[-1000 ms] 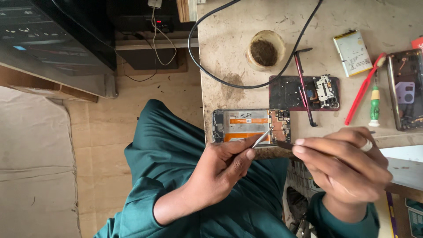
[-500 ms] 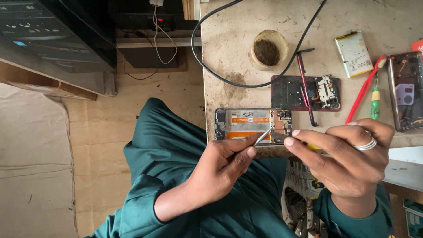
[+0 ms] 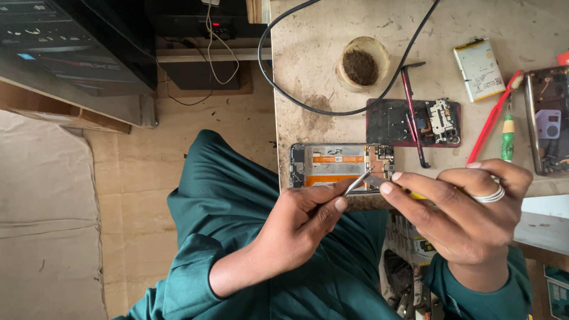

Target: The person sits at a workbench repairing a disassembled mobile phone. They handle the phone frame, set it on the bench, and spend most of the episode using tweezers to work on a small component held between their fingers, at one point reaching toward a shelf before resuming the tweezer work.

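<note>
Workbench (image 3: 320, 71): opened phone (image 3: 341, 165) just above both hands.

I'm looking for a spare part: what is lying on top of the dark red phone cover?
On the dark red phone cover lie a small grey circuit module and long black tweezers crossing it. A black cable passes its top left corner. Anything beneath them is hidden.

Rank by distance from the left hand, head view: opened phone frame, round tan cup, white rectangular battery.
1. Opened phone frame with orange strips: at the table edge, just beyond the left hand.
2. Round tan cup: farther up the table.
3. White rectangular battery: far right.
</note>
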### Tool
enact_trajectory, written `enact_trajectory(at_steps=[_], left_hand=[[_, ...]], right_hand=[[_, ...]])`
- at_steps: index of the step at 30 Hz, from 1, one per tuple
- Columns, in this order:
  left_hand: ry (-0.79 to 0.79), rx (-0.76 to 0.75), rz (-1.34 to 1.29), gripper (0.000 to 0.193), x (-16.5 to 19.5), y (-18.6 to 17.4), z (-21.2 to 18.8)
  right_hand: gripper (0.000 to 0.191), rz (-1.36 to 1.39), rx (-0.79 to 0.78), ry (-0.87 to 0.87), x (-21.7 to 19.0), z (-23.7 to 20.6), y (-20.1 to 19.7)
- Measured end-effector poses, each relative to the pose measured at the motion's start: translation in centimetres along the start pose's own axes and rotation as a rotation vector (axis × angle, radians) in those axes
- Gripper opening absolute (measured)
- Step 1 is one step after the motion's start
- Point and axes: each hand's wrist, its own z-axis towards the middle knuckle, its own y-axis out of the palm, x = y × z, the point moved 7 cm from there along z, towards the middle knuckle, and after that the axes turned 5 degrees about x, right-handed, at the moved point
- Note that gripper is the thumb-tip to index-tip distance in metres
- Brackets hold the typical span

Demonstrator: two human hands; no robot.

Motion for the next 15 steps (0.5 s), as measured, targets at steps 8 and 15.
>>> enact_trajectory(at_steps=[8, 15], left_hand=[[-0.002, 0.000, 0.001, 0.039, 0.28, -0.03, -0.05], [0.014, -0.001, 0.012, 0.038, 0.24, 0.10, -0.11]], right_hand=[[0.013, 0.008, -0.030, 0.009, -0.19, -0.29, -0.28], [0.011, -0.023, -0.034, -0.011, -0.38, -0.36, -0.23]])
